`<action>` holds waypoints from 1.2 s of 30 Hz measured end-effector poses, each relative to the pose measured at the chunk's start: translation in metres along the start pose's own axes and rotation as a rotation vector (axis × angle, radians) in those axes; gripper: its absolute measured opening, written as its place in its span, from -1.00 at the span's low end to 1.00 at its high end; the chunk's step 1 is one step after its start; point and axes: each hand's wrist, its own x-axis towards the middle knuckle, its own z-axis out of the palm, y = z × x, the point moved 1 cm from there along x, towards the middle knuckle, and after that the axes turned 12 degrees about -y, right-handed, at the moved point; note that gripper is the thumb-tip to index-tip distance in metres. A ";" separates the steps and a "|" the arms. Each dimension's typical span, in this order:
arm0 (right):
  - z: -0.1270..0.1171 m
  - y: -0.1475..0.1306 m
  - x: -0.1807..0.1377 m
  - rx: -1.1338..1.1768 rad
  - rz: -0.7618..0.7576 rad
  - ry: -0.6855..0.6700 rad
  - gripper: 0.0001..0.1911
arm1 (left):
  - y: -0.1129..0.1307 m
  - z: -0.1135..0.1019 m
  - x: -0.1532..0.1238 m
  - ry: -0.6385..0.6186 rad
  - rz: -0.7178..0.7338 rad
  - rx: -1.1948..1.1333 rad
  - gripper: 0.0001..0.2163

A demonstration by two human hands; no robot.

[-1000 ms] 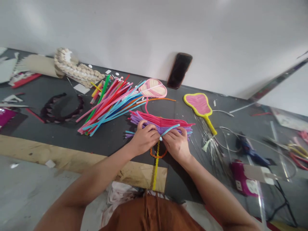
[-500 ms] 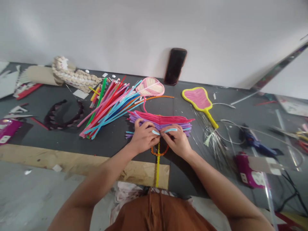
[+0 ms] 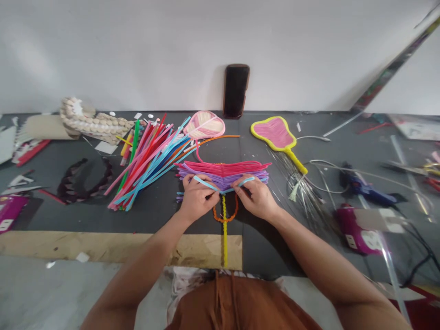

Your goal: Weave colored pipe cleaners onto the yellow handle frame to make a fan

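Rows of pink and purple pipe cleaners [image 3: 223, 170] lie side by side in front of me, bent to a shallow V at the middle. A light blue pipe cleaner [image 3: 205, 184] runs along their near edge. My left hand [image 3: 199, 197] pinches one side of it, with an end sticking up over the fingers. On the other side my right hand [image 3: 256, 197] pinches it too, its end pointing up to the right. Below the V, a twisted yellow stem [image 3: 225, 238] comes toward me, with an orange loop [image 3: 236, 211] around it.
Loose coloured pipe cleaners [image 3: 144, 169] are heaped to the left, beside a dark headband [image 3: 65, 183]. A phone [image 3: 236, 91] leans on the wall. To the right are a yellow-rimmed pink fan shape [image 3: 275, 133], a blue glue gun [image 3: 369, 190] and a purple box [image 3: 357, 229].
My hands have drawn slightly apart at the V, and more of the light blue pipe cleaner shows above my left fingers. The whole view has shifted a little.
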 end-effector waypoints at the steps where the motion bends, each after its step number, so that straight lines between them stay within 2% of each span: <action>1: -0.001 -0.001 0.001 0.003 -0.013 -0.007 -0.87 | 0.000 0.000 0.000 -0.010 -0.004 -0.007 -0.75; 8: 0.010 -0.010 0.006 -0.060 -0.002 -0.083 -0.91 | -0.002 0.002 0.000 -0.029 0.016 0.000 -0.77; 13: 0.013 -0.006 0.007 -0.089 0.008 -0.076 -0.93 | 0.001 0.000 0.000 -0.022 0.005 0.008 -0.77; 18: 0.002 0.000 0.005 -0.091 -0.107 -0.136 -0.91 | 0.001 0.001 -0.002 0.092 -0.038 0.025 -0.81; 24: -0.006 0.004 0.002 -0.141 -0.198 -0.235 -0.83 | -0.001 0.005 -0.002 0.096 -0.086 0.056 -0.81; 33: 0.006 0.002 0.005 -0.211 -0.146 -0.210 -0.93 | 0.000 0.005 -0.003 0.099 -0.044 0.109 -0.81; 36: 0.012 0.005 0.003 -0.246 -0.144 -0.199 -0.90 | 0.000 0.004 -0.003 0.114 -0.020 0.109 -0.82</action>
